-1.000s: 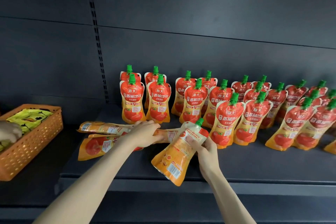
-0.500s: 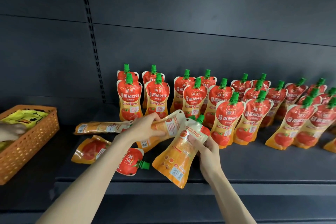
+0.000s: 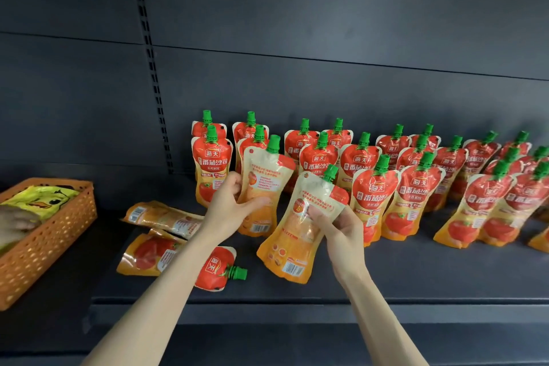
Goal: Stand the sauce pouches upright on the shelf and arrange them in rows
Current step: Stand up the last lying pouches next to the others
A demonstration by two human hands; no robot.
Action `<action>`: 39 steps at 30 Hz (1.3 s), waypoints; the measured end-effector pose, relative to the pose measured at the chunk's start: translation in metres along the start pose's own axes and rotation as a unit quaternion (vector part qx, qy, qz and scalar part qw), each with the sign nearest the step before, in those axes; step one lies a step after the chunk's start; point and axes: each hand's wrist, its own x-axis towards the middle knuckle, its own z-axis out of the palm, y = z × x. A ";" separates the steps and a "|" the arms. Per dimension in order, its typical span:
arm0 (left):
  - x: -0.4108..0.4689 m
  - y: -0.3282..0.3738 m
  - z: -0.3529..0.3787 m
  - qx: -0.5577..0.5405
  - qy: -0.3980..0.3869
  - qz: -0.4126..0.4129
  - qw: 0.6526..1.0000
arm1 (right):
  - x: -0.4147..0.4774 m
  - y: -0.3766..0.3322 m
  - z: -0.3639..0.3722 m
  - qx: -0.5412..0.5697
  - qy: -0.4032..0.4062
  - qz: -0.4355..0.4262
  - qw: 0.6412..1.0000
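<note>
Left hand [image 3: 230,208]: clamped on left-hand pouch, thumb across its back face, fingers wrapped round its left edge.
Left-hand pouch [image 3: 264,184]: orange-and-cream plastic spouted sauce pouch with green screw cap; held upright, printed back and barcode toward camera; base down at shelf level, could not tell whether resting on it.
Right hand [image 3: 338,229]: pinched right-hand pouch at its upper right, thumb on the back face.
Right-hand pouch [image 3: 300,235]: same kind, tilted with cap leaning right, back toward camera; just right of left-hand pouch, could not tell whether touching.
Hands: apart, one pouch each.
Standing pouches [image 3: 416,193]: red-and-orange plastic, green-capped, upright in rows behind both hands and on past the right hand.
Lying pouches [image 3: 165,217]: flat on the shelf, left of left hand; also one under the left forearm, green cap [image 3: 237,272] pointing right.
Shelf [image 3: 416,273]: dark grey metal, below both hands.
Basket [image 3: 44,246]: orange perforated plastic, well left of left hand; held yellow packet [image 3: 38,197]; blurred other hand [image 3: 15,223] over its left side.
</note>
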 end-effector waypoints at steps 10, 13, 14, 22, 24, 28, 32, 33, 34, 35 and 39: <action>-0.026 -0.014 0.019 0.033 0.125 0.021 0.991 | 0.011 0.000 0.019 -0.199 0.048 -0.112 0.972; -0.028 -0.018 0.021 0.026 0.106 0.012 0.994 | 0.011 -0.002 0.020 -0.185 0.016 -0.098 0.978; -0.028 -0.013 0.019 0.012 0.098 0.011 0.995 | 0.012 -0.002 0.021 -0.176 0.000 -0.095 0.980; -0.008 0.052 -0.015 -0.069 0.008 0.086 0.994 | 0.026 -0.035 0.027 -0.078 -0.074 -0.051 0.993; -0.004 0.057 -0.020 -0.060 -0.033 0.085 0.994 | 0.029 -0.041 0.029 -0.075 -0.073 -0.057 0.993; -0.002 0.058 -0.021 -0.065 -0.059 0.077 0.993 | 0.032 -0.050 0.028 -0.107 -0.097 -0.091 0.985; -0.004 0.059 -0.015 -0.069 -0.009 0.081 0.994 | 0.037 -0.049 0.025 -0.158 -0.076 -0.134 0.975; -0.004 0.058 -0.014 -0.074 0.004 0.087 0.993 | 0.038 -0.047 0.025 -0.166 -0.063 -0.141 0.974; -0.004 0.058 -0.012 -0.078 0.018 0.088 0.993 | 0.038 -0.046 0.025 -0.170 -0.052 -0.146 0.973; -0.004 0.058 -0.010 -0.079 0.032 0.086 0.993 | 0.039 -0.044 0.026 -0.174 -0.043 -0.149 0.973; -0.004 0.053 0.000 -0.078 0.077 0.078 0.991 | 0.040 -0.042 0.028 -0.182 -0.022 -0.160 0.970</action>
